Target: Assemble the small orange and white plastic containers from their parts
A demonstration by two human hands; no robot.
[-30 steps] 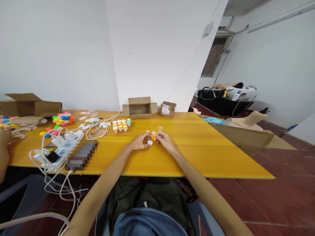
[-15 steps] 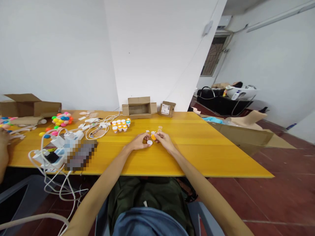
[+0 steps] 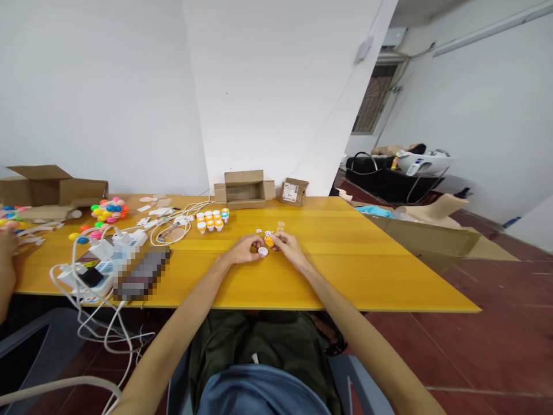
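Note:
Pinched in my left hand (image 3: 247, 250) is a small round white cap (image 3: 263, 251), its flat face turned up toward me. My right hand (image 3: 290, 249) is closed on a small orange disc-like piece (image 3: 269, 241), held just beside the white cap. The two pieces are close together, and I cannot tell whether they touch. Small white pieces with dark spots (image 3: 258, 231) lie just beyond my fingers. A clear plastic cup (image 3: 281, 226) stands behind my right hand. Several small white-and-orange capped jars (image 3: 211, 221), one with a teal band, stand grouped to the left.
An open cardboard box (image 3: 245, 193) and a smaller box (image 3: 294, 191) are against the wall. On the left lie white cables (image 3: 173, 227), a power strip (image 3: 108, 259), a blurred-out dark device (image 3: 144, 272) and colourful balls (image 3: 110, 210). Another person's arm (image 3: 6, 271) reaches in at the left edge.
My hands and the pieces in them stay almost in place. The other person's hand at the left edge has shifted slightly.

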